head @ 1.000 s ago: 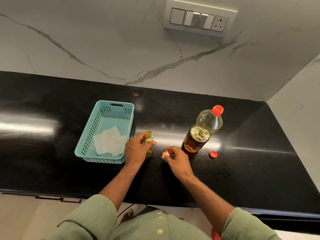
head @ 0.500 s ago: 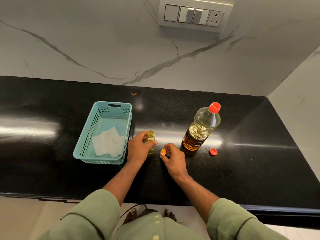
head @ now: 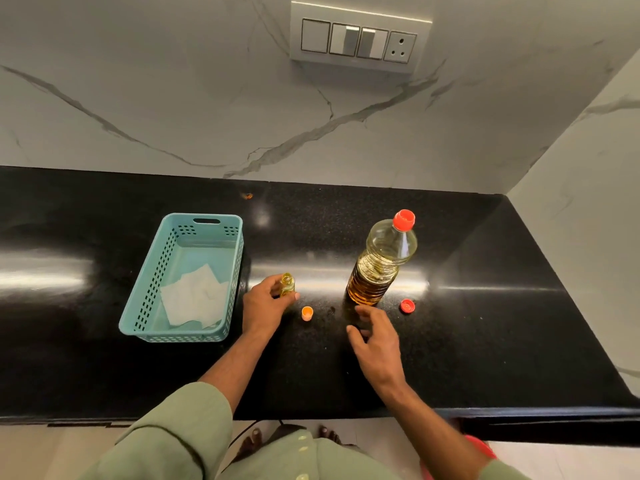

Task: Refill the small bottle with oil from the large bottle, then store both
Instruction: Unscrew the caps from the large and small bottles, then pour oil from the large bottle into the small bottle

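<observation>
Small glass bottle (head: 287, 285) standing uncapped on the black counter (head: 485, 341), gripped round its body by the left hand (head: 263, 308), likely to keep it steady for pouring. Orange cap (head: 307, 313) lying just right of that hand, between the two hands, parked within easy reach for recapping. Right hand (head: 375, 341) hovering with fingers spread and loose, holding nothing, fingertips just short of the base of the large oil bottle (head: 379, 263); probably about to take hold of it. Large bottle upright just beyond the right hand, red cap (head: 403, 220) on its neck, so unscrewing appears to come before any pour. Loose red cap (head: 407, 305) on the counter right of that hand, purpose unclear. Teal perforated basket (head: 152, 289) left of the left hand, white paper napkins (head: 194, 299) lying inside, seemingly the storage place, with paper there against drips.
</observation>
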The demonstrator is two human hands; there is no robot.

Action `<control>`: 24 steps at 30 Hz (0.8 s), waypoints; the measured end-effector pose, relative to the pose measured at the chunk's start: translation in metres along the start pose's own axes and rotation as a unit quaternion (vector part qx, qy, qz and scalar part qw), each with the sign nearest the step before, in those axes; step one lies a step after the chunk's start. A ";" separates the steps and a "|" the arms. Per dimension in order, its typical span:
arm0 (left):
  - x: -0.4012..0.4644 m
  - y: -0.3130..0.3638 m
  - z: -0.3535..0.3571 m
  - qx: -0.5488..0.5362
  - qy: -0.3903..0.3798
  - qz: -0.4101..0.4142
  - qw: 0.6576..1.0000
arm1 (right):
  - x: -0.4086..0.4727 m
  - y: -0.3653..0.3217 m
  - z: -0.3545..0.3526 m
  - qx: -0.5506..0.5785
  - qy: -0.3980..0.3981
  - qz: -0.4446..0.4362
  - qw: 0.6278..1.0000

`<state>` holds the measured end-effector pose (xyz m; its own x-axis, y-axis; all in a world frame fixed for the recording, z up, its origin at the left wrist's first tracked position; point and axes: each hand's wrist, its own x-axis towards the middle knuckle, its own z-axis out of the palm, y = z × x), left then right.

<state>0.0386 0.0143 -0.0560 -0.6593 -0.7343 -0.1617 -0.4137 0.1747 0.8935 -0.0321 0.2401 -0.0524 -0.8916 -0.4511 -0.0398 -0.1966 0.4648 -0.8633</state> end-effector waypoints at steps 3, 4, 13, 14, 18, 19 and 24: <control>0.000 -0.003 0.001 0.006 -0.006 -0.001 1.000 | -0.007 0.003 -0.024 0.017 0.058 -0.001 0.998; 0.000 -0.003 0.001 0.004 -0.011 -0.002 1.000 | -0.008 0.002 -0.029 0.026 0.076 0.003 0.997; -0.025 -0.017 -0.011 -0.044 -0.005 -0.012 0.999 | 0.029 -0.027 -0.058 0.128 0.125 0.001 0.984; -0.029 -0.018 -0.012 -0.056 0.001 -0.012 0.998 | 0.035 -0.030 -0.059 0.134 0.123 -0.003 0.983; -0.031 -0.015 -0.012 -0.084 -0.007 -0.020 0.996 | 0.057 -0.040 -0.059 0.127 0.106 -0.020 0.986; -0.029 -0.014 -0.012 -0.083 -0.013 -0.020 0.996 | 0.062 -0.043 -0.058 0.129 0.098 -0.026 0.987; -0.015 -0.006 -0.009 -0.079 -0.030 -0.014 0.996 | 0.082 -0.051 -0.045 0.123 0.091 -0.061 0.986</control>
<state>0.0573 0.0184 -0.0554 -0.6867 -0.6966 -0.2081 -0.3314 0.0452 0.9424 -0.1134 0.2138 0.0115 -0.9306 -0.3369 0.1433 -0.2213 0.2058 -0.9533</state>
